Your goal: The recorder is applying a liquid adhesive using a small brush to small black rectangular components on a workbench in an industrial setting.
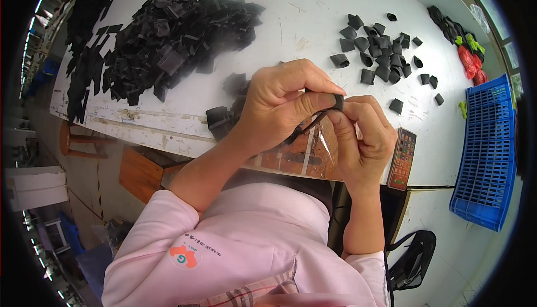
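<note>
Over the near edge of the table, my two hands meet on a small black fabric piece (338, 103). My left hand (279, 97) pinches it between thumb and fingers from the left. The fingertips of my right hand (366, 136) are closed on its right side. Most of the piece is hidden by the fingers. Just below lies a dark, curved thing (305, 130), partly covered by my left hand; I cannot tell what it is. Behind my left wrist, several black pieces (219, 121) lie on the white table (302, 10).
A large heap of flat black pieces (179, 38) covers the table's left side. Several black tube-shaped pieces (383, 55) are scattered at the right. Near my right hand lies a phone (402, 159) with its screen lit. Farther right stands a blue plastic basket (485, 150).
</note>
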The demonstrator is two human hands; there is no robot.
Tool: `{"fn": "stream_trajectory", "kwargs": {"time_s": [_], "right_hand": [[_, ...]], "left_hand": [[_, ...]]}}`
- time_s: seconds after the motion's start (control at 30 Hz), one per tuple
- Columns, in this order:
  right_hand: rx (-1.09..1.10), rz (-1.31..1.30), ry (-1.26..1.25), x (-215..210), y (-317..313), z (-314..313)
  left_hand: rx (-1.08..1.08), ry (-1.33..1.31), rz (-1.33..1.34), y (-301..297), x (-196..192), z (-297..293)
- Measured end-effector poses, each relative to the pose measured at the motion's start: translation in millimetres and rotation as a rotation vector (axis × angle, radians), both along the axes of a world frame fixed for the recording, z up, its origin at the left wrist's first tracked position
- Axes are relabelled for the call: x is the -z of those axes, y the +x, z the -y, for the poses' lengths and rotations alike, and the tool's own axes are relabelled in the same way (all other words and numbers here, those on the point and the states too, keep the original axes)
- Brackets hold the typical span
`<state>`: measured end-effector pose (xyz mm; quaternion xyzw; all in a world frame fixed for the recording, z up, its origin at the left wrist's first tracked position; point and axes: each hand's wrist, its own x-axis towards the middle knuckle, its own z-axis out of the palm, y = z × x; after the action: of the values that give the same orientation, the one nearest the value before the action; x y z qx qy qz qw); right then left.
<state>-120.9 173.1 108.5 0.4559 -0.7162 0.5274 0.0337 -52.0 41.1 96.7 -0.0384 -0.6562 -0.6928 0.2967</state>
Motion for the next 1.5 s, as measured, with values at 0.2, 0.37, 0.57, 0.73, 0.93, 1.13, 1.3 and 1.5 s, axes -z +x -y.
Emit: {"fn": "stream_trajectory", "kwargs": {"time_s": [0.2,0.37,0.57,0.73,0.93,1.13,1.3,1.5], "right_hand": [[0.047,-0.082,0.086,-0.5,-2.3,1.7],[-0.006,0.617,-0.421,-16.2,5.0,-16.7],[-0.160,1.288,-0.511,18.6,34.1,-21.1],[-0.215,1.381,-0.367,26.8,37.7,-23.6],[0.217,0.104,-0.166,26.7,37.2,-29.6],[0.077,0.173,-0.095,25.3,34.5,-32.7],[0.300,-0.561,-0.007,44.8,29.3,-25.6],[0.264,-0.396,0.036,58.8,29.0,-23.6]], "left_hand": [[-0.031,-0.126,0.021,-1.5,4.6,3.1],[-0.187,0.036,-0.097,18.4,0.5,-20.4],[-0.176,-0.026,0.051,30.4,10.7,-45.1],[-0.264,0.095,0.056,28.0,18.7,-51.0],[-0.204,0.091,0.282,33.3,14.6,-43.6],[-0.089,0.171,0.379,36.6,14.6,-47.5],[-0.379,-0.355,0.351,34.3,26.4,-57.0],[-0.423,-0.437,0.416,29.4,37.8,-49.0]]}}
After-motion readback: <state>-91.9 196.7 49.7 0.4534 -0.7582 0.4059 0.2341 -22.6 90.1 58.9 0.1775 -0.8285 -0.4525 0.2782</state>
